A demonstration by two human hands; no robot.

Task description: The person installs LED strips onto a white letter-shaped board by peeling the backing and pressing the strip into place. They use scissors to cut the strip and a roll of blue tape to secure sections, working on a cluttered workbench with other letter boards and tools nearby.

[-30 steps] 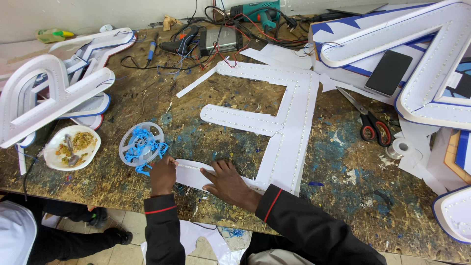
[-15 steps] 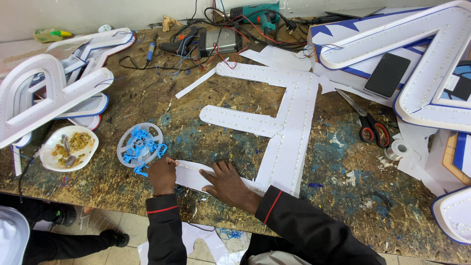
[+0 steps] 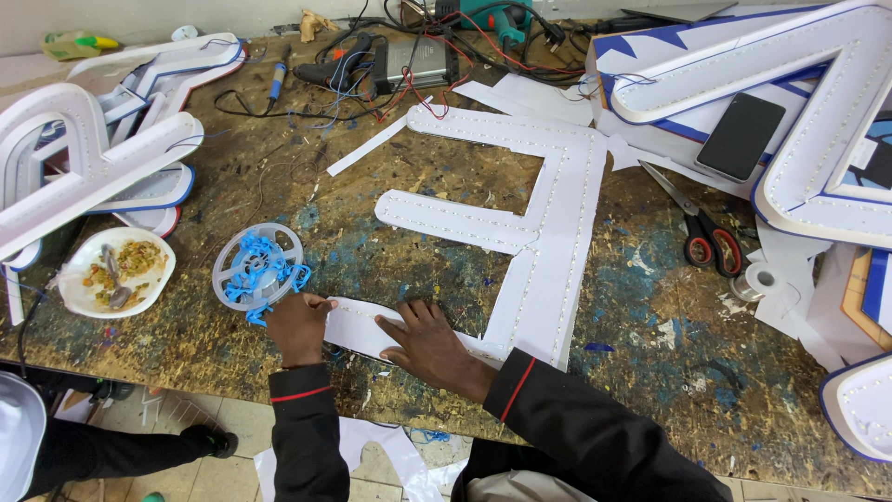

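We press our right hand (image 3: 429, 342) flat, fingers spread, on the white plastic letter panel (image 3: 548, 251) while our left hand (image 3: 295, 325), its grip hidden, steadies the panel's curved end on the paint-spattered table (image 3: 650, 307).

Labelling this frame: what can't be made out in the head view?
- White strip: its middle hidden under the right hand, its near end under the left hand.
- Left fingertips: curled under, grip unclear.
- Big sign letter: cut off by the right edge.
- Person at lower left: cut off by the frame corner.
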